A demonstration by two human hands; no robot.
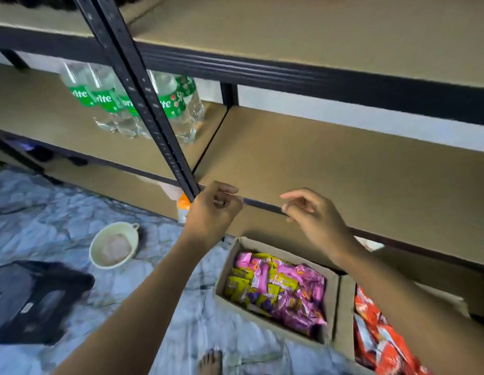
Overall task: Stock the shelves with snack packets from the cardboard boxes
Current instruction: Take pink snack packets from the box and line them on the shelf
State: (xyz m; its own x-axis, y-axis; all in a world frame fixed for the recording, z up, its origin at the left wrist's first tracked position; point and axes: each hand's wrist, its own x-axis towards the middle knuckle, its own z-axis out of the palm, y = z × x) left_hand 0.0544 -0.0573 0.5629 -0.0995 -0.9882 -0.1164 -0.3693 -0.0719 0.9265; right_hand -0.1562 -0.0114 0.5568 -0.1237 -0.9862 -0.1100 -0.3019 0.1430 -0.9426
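Note:
A cardboard box (331, 293) on the floor holds pink and yellow snack packets (276, 285). Beside it on the right, a second box (345, 318) holds orange-red packets (381, 336). Above them runs a bare brown shelf board (343, 169) with a black front rail. My left hand (213, 209) hovers at the shelf's front edge by the black upright post, fingers loosely curled and holding nothing. My right hand (314, 215) hangs over the rail a little to the right, fingers relaxed and holding nothing. Both hands are above the boxes.
Several Sprite bottles (132, 104) stand on the left shelf behind the black upright (154, 117). On the patterned floor cover lie a pale bowl (115, 246) and a black object (32, 301). My bare foot (209, 362) shows at the bottom.

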